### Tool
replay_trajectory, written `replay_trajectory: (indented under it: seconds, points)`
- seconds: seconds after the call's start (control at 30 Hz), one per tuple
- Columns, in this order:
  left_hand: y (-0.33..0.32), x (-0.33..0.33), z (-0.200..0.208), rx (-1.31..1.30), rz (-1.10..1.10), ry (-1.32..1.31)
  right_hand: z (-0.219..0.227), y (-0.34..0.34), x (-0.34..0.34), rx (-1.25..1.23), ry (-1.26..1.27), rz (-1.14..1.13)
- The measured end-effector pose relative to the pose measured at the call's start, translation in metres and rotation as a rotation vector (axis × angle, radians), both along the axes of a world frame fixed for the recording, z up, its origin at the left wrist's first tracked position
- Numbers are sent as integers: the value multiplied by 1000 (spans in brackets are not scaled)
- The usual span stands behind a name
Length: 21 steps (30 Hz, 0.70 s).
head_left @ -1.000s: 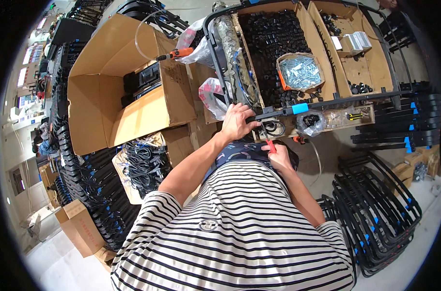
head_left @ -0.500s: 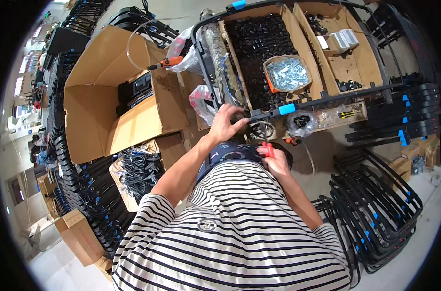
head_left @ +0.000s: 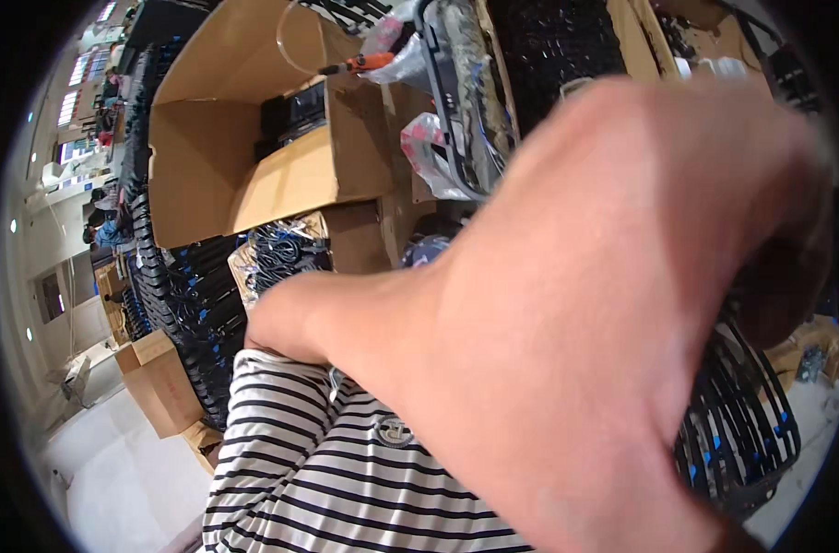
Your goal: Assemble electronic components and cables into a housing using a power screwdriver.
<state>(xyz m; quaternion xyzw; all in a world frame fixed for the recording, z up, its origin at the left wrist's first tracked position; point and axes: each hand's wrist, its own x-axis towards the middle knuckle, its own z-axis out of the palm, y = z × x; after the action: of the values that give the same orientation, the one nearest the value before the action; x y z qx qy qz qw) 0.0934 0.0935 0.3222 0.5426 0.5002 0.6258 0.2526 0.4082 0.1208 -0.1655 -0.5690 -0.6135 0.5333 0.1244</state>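
Observation:
My left hand (head_left: 585, 276) is raised very close to the head camera, blurred, and fills the middle and right of the picture. Its forearm (head_left: 346, 309) comes in from the striped sleeve at the left. The thumb side stretches to the lower right and the fingers run toward the right rim, where shadow and blur hide their shape. I cannot make out anything held in it. My right hand does not show, nor does the red-handled tool. Behind the left hand, a cardboard tray of small black parts (head_left: 558, 41) is partly covered.
A large open carton (head_left: 203, 138) holds black parts at the left. An orange-and-black power tool (head_left: 373, 62) lies by its upper edge. Below are bundled black cables (head_left: 286, 253) and a closed carton (head_left: 166, 387). Black metal frames (head_left: 738, 424) stand at the lower right.
My left hand has left the black rack's edge and come up close to the camera. My right hand and its red-handled tool no longer show. The view has shifted, moving the surroundings upward.

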Motion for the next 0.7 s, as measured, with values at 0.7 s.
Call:
replay_trajectory:
  seconds: [0.7]
  points:
    - [-2,-1,1,-181,-120,-239,-92,-51,5,-348,529,-141]
